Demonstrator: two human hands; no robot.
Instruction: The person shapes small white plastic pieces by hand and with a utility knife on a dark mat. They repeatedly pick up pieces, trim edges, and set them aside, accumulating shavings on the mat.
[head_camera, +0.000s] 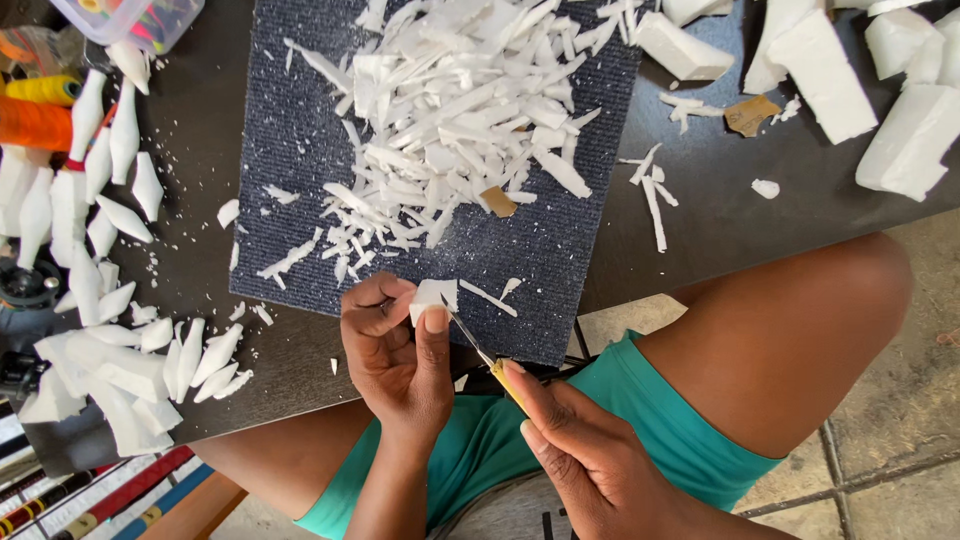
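Observation:
My left hand (392, 345) grips a small white foam piece (432, 296) over the near edge of a dark blue mat (290, 140). In my right hand (585, 445) is a yellow-handled craft knife (478, 348), its thin blade tip touching the foam piece's right side. A big heap of white foam shavings (460, 110) covers the mat's far half.
Carved pointed foam shapes (100, 200) lie at the left on the dark table (720, 210). Large foam blocks (900, 110) sit at the far right. A clear plastic box (130, 18) and orange and yellow thread spools (35, 110) are at the far left. My knees are under the table edge.

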